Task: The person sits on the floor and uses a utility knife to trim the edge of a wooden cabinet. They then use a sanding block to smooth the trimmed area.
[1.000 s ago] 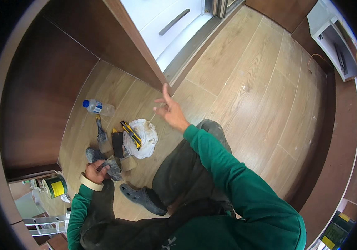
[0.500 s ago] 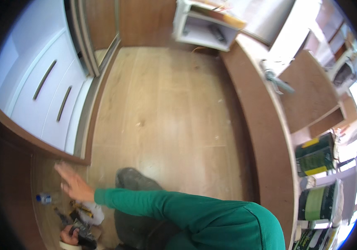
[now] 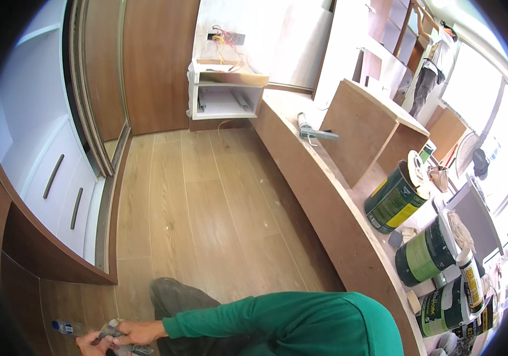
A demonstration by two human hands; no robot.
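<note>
Low at the left, my two hands meet over the floor. My left hand (image 3: pixel 90 344) has its fingers closed on a small grey, crumpled-looking thing (image 3: pixel 112 328), whose kind I cannot make out. From the green sleeve reaches my right hand (image 3: pixel 140 333), its fingers bent and closed on the same grey thing. Another greyish piece (image 3: pixel 137 350) shows just below the right hand, partly cut off by the picture's edge. A clear plastic bottle with a blue cap (image 3: pixel 64 326) lies on the floor beside my left hand.
A white drawer unit (image 3: pixel 58 190) stands at the left. Along the right runs a long wooden ledge (image 3: pixel 325 193) bearing a caulking gun (image 3: pixel 310 130), a wooden box (image 3: pixel 360 124) and several paint cans (image 3: pixel 423 255). A white open cabinet (image 3: pixel 227 95) with loose wires is ahead. Another person (image 3: pixel 432 68) stands far right.
My right hand, outstretched and open before, has come down to my left hand and closed on the grey thing. The view has tilted up, showing more of the room.
</note>
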